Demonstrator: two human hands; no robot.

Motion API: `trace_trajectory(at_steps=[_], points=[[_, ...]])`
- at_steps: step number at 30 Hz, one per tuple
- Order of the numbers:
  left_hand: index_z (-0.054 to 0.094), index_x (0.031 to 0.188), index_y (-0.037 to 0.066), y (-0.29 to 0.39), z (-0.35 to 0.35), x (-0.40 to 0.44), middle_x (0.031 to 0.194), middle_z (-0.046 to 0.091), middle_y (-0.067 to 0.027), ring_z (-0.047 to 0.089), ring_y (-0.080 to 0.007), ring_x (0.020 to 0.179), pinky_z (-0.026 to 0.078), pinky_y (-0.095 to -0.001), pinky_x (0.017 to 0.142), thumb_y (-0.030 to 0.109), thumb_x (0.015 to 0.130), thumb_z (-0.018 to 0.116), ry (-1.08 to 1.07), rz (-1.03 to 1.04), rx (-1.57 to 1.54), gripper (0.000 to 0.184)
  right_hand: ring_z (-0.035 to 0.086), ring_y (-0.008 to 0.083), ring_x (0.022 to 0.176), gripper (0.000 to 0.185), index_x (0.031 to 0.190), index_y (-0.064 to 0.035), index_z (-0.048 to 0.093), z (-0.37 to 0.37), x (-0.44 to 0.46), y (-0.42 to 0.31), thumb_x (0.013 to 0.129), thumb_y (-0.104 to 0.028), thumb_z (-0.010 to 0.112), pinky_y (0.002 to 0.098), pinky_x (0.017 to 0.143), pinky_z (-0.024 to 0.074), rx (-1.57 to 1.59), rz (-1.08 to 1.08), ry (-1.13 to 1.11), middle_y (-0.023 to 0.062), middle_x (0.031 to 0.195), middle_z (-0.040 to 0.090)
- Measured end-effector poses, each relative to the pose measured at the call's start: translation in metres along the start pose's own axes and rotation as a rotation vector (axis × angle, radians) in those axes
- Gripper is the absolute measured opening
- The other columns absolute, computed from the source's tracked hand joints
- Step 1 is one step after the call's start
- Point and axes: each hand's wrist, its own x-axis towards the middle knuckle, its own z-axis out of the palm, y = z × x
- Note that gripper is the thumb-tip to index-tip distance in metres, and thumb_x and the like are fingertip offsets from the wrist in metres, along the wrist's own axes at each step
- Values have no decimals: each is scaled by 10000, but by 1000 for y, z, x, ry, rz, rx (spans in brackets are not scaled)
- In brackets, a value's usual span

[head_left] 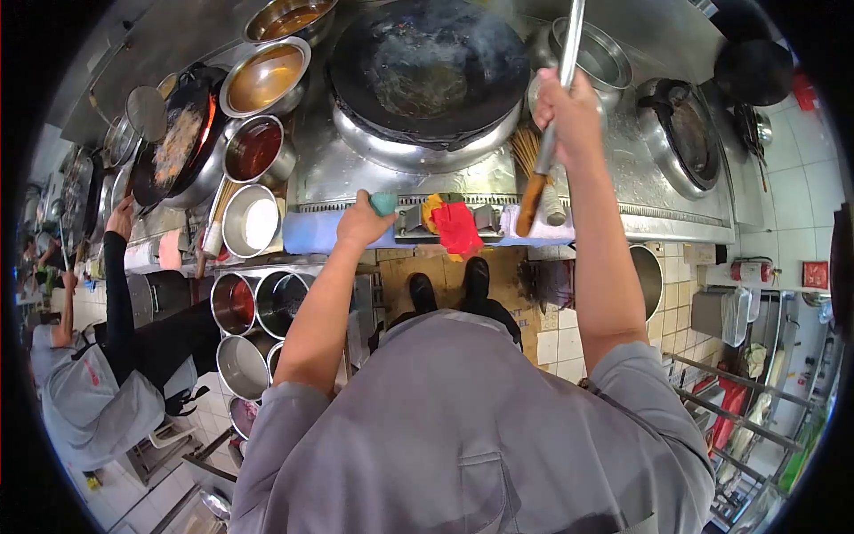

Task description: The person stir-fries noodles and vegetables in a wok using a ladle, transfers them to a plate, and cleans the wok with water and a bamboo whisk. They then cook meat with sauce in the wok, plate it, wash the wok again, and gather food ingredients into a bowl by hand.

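My left hand point(360, 221) is closed on a green cloth point(383, 204) at the front edge of the stove point(320, 169). Raised at the right, my right hand point(569, 116) grips a long metal utensil with a wooden handle end point(531, 204); its upper end runs out of view at the top. Beyond my hands sits a large black wok point(427, 71) with steaming liquid in it. A red cloth point(456, 226) and a yellow cloth point(431, 212) hang at the front edge between my hands. A bamboo brush point(527, 151) lies beside the wooden handle end.
Metal bowls of brown liquid point(265, 78) and dark red sauce point(253, 149) stand left of the wok. A covered metal pot point(685, 138) is at the right. Farther left, a co-worker point(116, 374) reaches to another wok point(178, 142) with food and flame. Pots point(242, 365) stand below.
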Motion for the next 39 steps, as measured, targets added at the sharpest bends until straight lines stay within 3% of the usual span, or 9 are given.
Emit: trace_trajectory(at_steps=[11,17,21,27,30,32,36,38,39], points=[[297,1343,144,124,61,-8,1236,430,-259,530,-402,1070,479,-461,847,358,716,723,-146,288,331,787,406,96,389,185,906,-57,427,-109,-111,21,919,-218,519,251,354,359,-356,566,79,3,553,420],[376,1307,154,140,17,-29,1214,459,-186,481,-369,1116,428,-471,902,384,701,741,-8,324,341,744,379,69,438,453,1334,-104,330,-165,-115,9,917,-131,505,237,379,352,-301,544,184,-20,648,421],[554,1136,110,148,-15,-23,1168,491,-168,479,-335,1095,419,-458,856,339,755,689,499,537,-30,465,439,107,410,226,1080,-12,428,-215,-51,14,906,-132,506,281,366,378,-423,414,274,28,597,473],[625,921,86,146,-18,31,884,610,-109,560,-304,866,449,-437,719,240,821,609,579,517,66,184,501,153,450,104,889,-12,484,-269,129,109,874,-114,500,335,423,426,-1067,76,508,64,619,502],[629,796,67,148,-20,31,726,615,-115,574,-316,738,452,-422,660,214,823,602,615,546,77,151,505,153,479,82,814,26,468,-271,169,100,847,-50,472,304,441,451,-555,598,186,56,610,485],[634,796,71,146,-22,28,747,615,-116,570,-317,748,451,-423,673,212,812,613,622,588,16,143,493,152,488,85,724,13,429,-285,181,98,807,5,443,263,447,467,1181,716,225,43,614,454],[662,817,84,136,-28,24,752,618,-107,562,-311,748,453,-410,691,231,804,625,640,666,-78,152,473,135,502,35,765,18,371,-270,173,57,762,39,344,248,475,500,1633,637,183,68,699,414],[667,823,86,131,-31,29,749,618,-102,562,-308,748,454,-409,691,240,805,625,593,635,-52,161,468,149,502,382,1222,57,219,-244,157,28,855,27,321,256,475,499,1618,586,225,76,733,413],[673,829,88,130,-32,30,745,618,-98,561,-305,749,454,-409,691,250,806,624,539,629,-32,171,473,152,512,165,979,40,285,-230,146,11,820,44,329,251,480,498,1624,583,204,77,722,415]])
